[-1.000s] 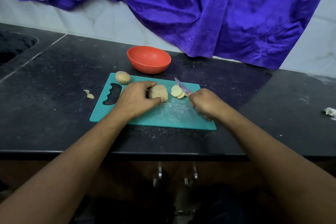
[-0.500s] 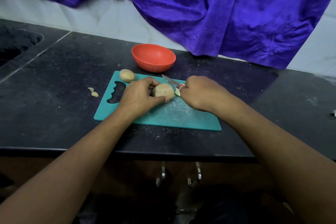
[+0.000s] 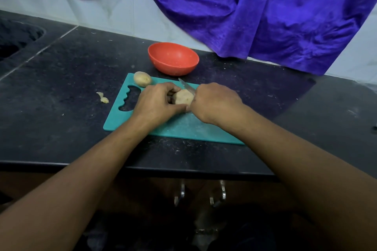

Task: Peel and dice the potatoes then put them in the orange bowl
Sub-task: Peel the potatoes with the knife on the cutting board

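Note:
A cut potato (image 3: 183, 97) rests on the teal cutting board (image 3: 183, 128), with my left hand (image 3: 157, 104) gripping it from the left. My right hand (image 3: 214, 104) is closed on a knife (image 3: 186, 85) whose blade lies across the potato's far right side. The slices cut earlier are hidden behind my right hand. A whole unpeeled potato (image 3: 142, 78) sits at the board's far left corner. The orange bowl (image 3: 173, 58) stands just behind the board and looks empty.
A small scrap of peel (image 3: 103, 97) lies on the black counter (image 3: 61, 79) left of the board. A sink opening (image 3: 14, 38) is at the far left. Purple cloth (image 3: 244, 6) hangs over the tiled wall behind. The counter's front edge runs below the board.
My right hand has moved left with the knife, from beside the loose slices to against the potato, and now covers the slices. My left hand has kept its hold.

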### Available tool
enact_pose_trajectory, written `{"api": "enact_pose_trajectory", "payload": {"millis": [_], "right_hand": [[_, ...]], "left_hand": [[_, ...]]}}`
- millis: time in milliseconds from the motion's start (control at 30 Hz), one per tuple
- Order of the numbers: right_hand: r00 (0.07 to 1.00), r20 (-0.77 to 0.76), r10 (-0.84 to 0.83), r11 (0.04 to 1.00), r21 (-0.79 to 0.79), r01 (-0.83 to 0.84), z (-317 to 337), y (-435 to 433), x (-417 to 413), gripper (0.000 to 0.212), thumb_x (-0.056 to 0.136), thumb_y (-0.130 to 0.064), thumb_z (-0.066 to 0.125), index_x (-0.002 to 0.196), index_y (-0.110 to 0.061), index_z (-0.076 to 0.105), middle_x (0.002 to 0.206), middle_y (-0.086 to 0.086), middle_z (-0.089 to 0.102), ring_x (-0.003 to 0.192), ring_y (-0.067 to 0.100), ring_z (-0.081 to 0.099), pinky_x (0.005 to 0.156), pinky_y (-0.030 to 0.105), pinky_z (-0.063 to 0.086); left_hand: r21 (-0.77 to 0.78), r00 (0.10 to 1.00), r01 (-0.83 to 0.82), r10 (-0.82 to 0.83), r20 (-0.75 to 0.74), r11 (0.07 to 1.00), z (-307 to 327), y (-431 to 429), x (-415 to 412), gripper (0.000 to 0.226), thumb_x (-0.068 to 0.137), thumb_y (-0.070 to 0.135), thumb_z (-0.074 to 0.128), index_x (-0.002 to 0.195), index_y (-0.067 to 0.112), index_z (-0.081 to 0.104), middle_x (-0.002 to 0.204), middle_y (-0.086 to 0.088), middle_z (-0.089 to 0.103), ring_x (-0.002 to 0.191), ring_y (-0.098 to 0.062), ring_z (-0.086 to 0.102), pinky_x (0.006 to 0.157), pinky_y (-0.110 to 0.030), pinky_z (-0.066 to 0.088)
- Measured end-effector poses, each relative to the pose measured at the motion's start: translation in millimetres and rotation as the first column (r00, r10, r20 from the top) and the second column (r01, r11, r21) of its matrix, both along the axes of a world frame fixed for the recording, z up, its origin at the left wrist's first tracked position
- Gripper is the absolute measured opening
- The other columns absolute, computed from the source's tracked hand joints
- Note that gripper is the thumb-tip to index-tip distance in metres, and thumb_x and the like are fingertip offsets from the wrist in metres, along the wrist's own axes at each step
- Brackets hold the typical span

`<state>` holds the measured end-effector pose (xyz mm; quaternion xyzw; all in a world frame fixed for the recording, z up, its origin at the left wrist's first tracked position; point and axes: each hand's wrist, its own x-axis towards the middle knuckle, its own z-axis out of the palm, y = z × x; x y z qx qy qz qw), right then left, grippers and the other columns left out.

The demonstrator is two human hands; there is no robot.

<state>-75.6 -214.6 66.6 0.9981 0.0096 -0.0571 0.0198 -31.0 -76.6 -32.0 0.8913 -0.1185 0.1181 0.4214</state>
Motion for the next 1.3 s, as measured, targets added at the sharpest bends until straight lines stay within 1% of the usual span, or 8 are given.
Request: {"api": "enact_pose_trajectory", "payload": {"millis": [233, 433, 633, 833, 1067, 1133, 1200, 1300], "right_hand": [[0.999, 0.034, 0.008, 1.000, -0.026, -0.007, -10, 5, 5, 0.027, 0.100, -0.024, 0.053, 0.123, -0.016, 0.063, 0.111, 0.008, 0.063, 0.092, 0.028, 0.057, 0.071, 0.037, 0.041], [0.999, -0.016, -0.035, 0.999, -0.014, 0.035, -43, -9, -33, 0.030, 0.104, -0.022, 0.041, 0.124, -0.016, 0.063, 0.123, 0.008, 0.065, 0.104, 0.028, 0.062, 0.073, 0.038, 0.040], [1.000, 0.001, -0.021, 1.000, -0.023, 0.021, -41, -2, -13, 0.031, 0.104, -0.020, 0.041, 0.125, -0.013, 0.064, 0.122, 0.008, 0.065, 0.090, 0.024, 0.053, 0.071, 0.037, 0.040], [1.000, 0.031, -0.006, 1.000, -0.030, 0.007, -48, -14, -18, 0.028, 0.103, -0.020, 0.041, 0.118, -0.015, 0.065, 0.117, 0.007, 0.067, 0.089, 0.025, 0.057, 0.071, 0.037, 0.041], [0.991, -0.014, -0.135, 0.984, 0.117, 0.136, -47, -41, -13, 0.029, 0.106, -0.030, 0.040, 0.115, -0.014, 0.063, 0.102, 0.005, 0.059, 0.092, 0.025, 0.057, 0.075, 0.035, 0.043], [0.989, -0.060, -0.134, 0.968, 0.207, 0.143, -46, -44, -9, 0.033, 0.106, -0.033, 0.039, 0.117, -0.012, 0.063, 0.107, 0.008, 0.061, 0.093, 0.025, 0.057, 0.075, 0.034, 0.043], [0.986, -0.099, -0.138, 0.939, 0.304, 0.162, -41, -48, -4, 0.035, 0.106, -0.034, 0.040, 0.117, -0.010, 0.063, 0.106, 0.010, 0.060, 0.089, 0.025, 0.057, 0.067, 0.031, 0.041], [0.976, -0.095, -0.198, 0.894, 0.390, 0.219, -25, -54, -2, 0.032, 0.105, -0.035, 0.041, 0.099, -0.010, 0.061, 0.081, 0.006, 0.057, 0.063, 0.022, 0.053, 0.049, 0.028, 0.033]], "left_hand": [[-0.001, 1.000, 0.013, -0.013, 0.023, 1.000, 1, 0, 0, 0.047, 0.073, 0.041, 0.088, 0.114, 0.023, 0.073, 0.090, 0.015, 0.073, 0.083, 0.002, 0.067, 0.081, -0.026, 0.057], [-0.041, 1.000, 0.004, -0.003, 0.015, 0.999, -5, 1, 4, 0.055, 0.067, 0.047, 0.091, 0.112, 0.021, 0.074, 0.089, 0.014, 0.074, 0.082, -0.001, 0.069, 0.083, -0.035, 0.060], [-0.025, 1.000, 0.017, -0.016, 0.025, 1.000, 0, 1, -1, 0.055, 0.068, 0.044, 0.092, 0.114, 0.021, 0.073, 0.091, 0.013, 0.073, 0.082, 0.001, 0.067, 0.083, -0.029, 0.058], [-0.060, 1.000, 0.011, -0.011, 0.001, 0.998, -2, 1, 0, 0.053, 0.068, 0.045, 0.092, 0.112, 0.022, 0.074, 0.090, 0.013, 0.074, 0.083, -0.001, 0.069, 0.084, -0.034, 0.059], [-0.053, 1.000, -0.012, 0.011, -0.012, 0.999, -1, 0, 0, 0.053, 0.067, 0.043, 0.093, 0.112, 0.021, 0.073, 0.087, 0.012, 0.074, 0.081, -0.002, 0.069, 0.084, -0.035, 0.059], [-0.040, 1.000, -0.010, 0.010, -0.010, 0.999, -1, 1, 0, 0.055, 0.067, 0.045, 0.092, 0.113, 0.022, 0.073, 0.088, 0.012, 0.074, 0.082, -0.003, 0.069, 0.084, -0.036, 0.059], [-0.015, 1.000, -0.007, 0.007, -0.006, 1.000, -1, 1, 0, 0.057, 0.068, 0.048, 0.091, 0.115, 0.022, 0.072, 0.091, 0.012, 0.074, 0.085, -0.005, 0.069, 0.085, -0.037, 0.059], [0.060, 1.000, 0.009, -0.011, 0.022, 0.998, 1, 1, -2, 0.061, 0.071, 0.048, 0.088, 0.123, 0.021, 0.069, 0.100, 0.007, 0.074, 0.093, -0.012, 0.069, 0.087, -0.037, 0.056]]}}
